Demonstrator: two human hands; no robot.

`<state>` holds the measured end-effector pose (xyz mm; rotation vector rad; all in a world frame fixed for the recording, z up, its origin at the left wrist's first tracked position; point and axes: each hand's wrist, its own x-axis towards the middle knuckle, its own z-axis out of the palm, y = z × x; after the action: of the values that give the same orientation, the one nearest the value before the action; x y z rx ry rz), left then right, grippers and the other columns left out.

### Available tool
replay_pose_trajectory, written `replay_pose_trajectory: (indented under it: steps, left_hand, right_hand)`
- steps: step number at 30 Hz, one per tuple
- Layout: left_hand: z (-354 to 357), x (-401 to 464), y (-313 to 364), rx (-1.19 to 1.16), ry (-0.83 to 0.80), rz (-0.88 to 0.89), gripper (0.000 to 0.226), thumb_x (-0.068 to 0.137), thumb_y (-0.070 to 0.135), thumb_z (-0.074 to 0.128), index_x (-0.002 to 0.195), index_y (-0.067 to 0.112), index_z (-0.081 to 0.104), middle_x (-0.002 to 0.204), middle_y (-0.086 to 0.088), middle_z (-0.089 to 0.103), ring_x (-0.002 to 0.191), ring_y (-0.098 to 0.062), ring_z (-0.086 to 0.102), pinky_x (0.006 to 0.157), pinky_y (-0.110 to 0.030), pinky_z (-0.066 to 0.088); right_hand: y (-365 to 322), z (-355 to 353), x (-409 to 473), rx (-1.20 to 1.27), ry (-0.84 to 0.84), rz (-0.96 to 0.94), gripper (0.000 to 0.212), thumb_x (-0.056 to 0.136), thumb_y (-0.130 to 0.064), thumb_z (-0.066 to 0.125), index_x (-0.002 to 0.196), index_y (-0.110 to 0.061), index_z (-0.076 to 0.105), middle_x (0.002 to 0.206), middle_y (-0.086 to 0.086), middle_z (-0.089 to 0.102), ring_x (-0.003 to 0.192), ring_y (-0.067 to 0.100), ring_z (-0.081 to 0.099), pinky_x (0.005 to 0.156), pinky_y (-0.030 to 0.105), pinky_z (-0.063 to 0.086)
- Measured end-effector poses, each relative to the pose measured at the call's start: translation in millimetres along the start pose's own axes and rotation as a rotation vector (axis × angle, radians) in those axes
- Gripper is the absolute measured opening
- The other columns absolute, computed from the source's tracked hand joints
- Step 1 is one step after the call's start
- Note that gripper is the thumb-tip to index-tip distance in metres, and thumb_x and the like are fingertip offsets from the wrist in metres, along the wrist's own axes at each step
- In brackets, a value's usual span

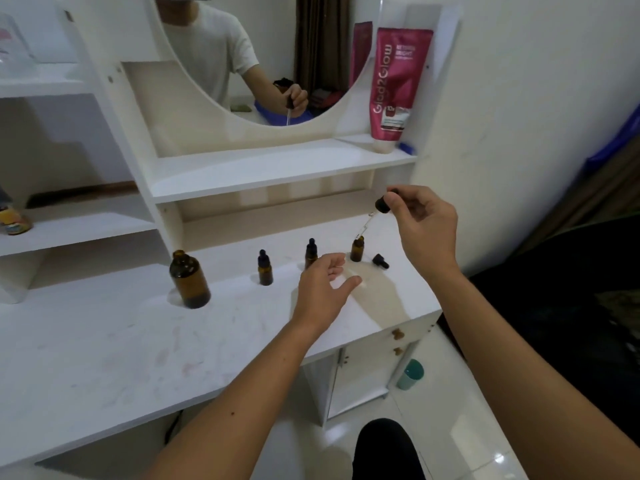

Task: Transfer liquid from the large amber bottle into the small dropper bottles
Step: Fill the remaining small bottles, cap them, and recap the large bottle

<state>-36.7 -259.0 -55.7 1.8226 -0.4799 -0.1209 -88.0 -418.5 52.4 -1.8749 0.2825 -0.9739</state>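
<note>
The large amber bottle [189, 278] stands uncapped on the white tabletop [138, 341] at the left. Three small amber dropper bottles stand in a row: one capped [265, 268], one capped [311, 252] partly behind my left hand, and one uncapped [357, 249] at the right. My right hand [424, 223] pinches the black bulb of a glass dropper [375, 213], whose tip hangs just above the uncapped bottle's mouth. My left hand [323, 289] hovers with relaxed fingers over the table, holding nothing. A black dropper cap [380, 261] lies beside the uncapped bottle.
A shelf above the table carries a pink tube [394, 88] next to a round mirror [249, 57]. Side shelves at the left hold a small jar [15, 221]. The table's right edge is near the small bottles; a teal cup [410, 374] stands on the floor.
</note>
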Motion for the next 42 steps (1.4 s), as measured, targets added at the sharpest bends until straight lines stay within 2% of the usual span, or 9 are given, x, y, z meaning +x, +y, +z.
replay_pose_trajectory:
  steps: [2,6,12,18,22,25,33,39,42]
  left_hand:
    - [9,12,1,-0.003,-0.002,-0.019,0.06,0.086,0.03,0.084,0.139,0.019,0.058,0.131,0.006,0.064,0.116,-0.007,0.062,0.103,-0.026,0.052]
    - [27,31,-1,-0.006,0.014,-0.042,0.066,0.086,0.027,0.084,0.144,0.02,0.052,0.139,0.006,0.059,0.118,-0.006,0.059,0.105,-0.026,0.049]
    - [35,50,-8,0.044,0.056,-0.002,0.06,0.088,0.02,0.083,0.141,0.013,0.057,0.132,0.002,0.064,0.111,-0.01,0.066,0.102,-0.031,0.055]
    - [40,57,-11,0.104,0.102,0.066,0.028,0.094,0.015,0.075,0.121,0.013,0.069,0.11,0.006,0.073,0.101,-0.008,0.069,0.097,-0.035,0.057]
    - [41,58,-13,0.093,0.113,0.072,0.024,0.094,0.014,0.073,0.118,0.014,0.069,0.108,0.007,0.073,0.1,-0.007,0.07,0.096,-0.034,0.057]
    - [41,57,-13,0.102,0.11,0.089,0.021,0.096,0.016,0.071,0.117,0.015,0.069,0.107,0.009,0.072,0.099,-0.006,0.069,0.095,-0.033,0.057]
    - [41,58,-16,0.137,0.106,0.095,0.02,0.097,0.018,0.07,0.117,0.019,0.068,0.106,0.011,0.072,0.1,-0.007,0.068,0.095,-0.036,0.057]
    - [41,57,-16,0.144,0.113,0.1,0.021,0.097,0.018,0.071,0.118,0.017,0.068,0.109,0.008,0.071,0.101,-0.008,0.068,0.095,-0.035,0.057]
    - [42,58,-16,0.141,0.118,0.096,0.021,0.097,0.018,0.071,0.117,0.016,0.068,0.108,0.007,0.072,0.1,-0.009,0.069,0.095,-0.035,0.057]
  right_hand:
    - [7,-1,5,-0.012,0.003,-0.001,0.016,0.098,-0.023,0.074,0.112,-0.017,0.078,0.099,-0.005,0.08,0.095,0.012,0.077,0.095,0.037,0.061]
    - [15,1,12,-0.026,0.015,-0.014,0.015,0.098,-0.021,0.074,0.112,-0.016,0.078,0.098,-0.009,0.078,0.093,0.005,0.075,0.092,0.023,0.059]
    - [30,11,12,-0.083,-0.02,-0.069,0.014,0.098,-0.019,0.074,0.108,-0.011,0.077,0.094,-0.003,0.079,0.088,0.002,0.075,0.083,0.012,0.054]
    - [41,22,8,-0.068,-0.082,-0.064,0.009,0.096,-0.016,0.075,0.103,-0.011,0.077,0.089,0.0,0.079,0.085,0.006,0.076,0.085,0.016,0.056]
    - [46,27,5,-0.068,-0.104,-0.006,0.002,0.095,-0.015,0.076,0.096,-0.015,0.077,0.085,-0.004,0.079,0.084,0.003,0.075,0.084,0.012,0.053]
    - [48,28,4,-0.08,-0.074,0.019,0.008,0.094,-0.015,0.076,0.088,-0.018,0.075,0.083,-0.008,0.078,0.085,0.004,0.074,0.084,0.012,0.051]
    - [44,29,7,-0.068,-0.122,0.002,0.006,0.098,-0.018,0.073,0.103,-0.017,0.076,0.087,-0.007,0.079,0.086,0.001,0.074,0.084,0.008,0.051]
    - [44,33,6,-0.105,-0.079,-0.018,0.011,0.094,-0.011,0.075,0.086,-0.019,0.075,0.083,-0.005,0.078,0.082,-0.001,0.072,0.079,0.005,0.047]
    - [45,34,5,-0.116,-0.082,-0.012,0.01,0.094,-0.011,0.075,0.086,-0.017,0.076,0.082,-0.005,0.078,0.082,-0.001,0.072,0.078,0.011,0.05]
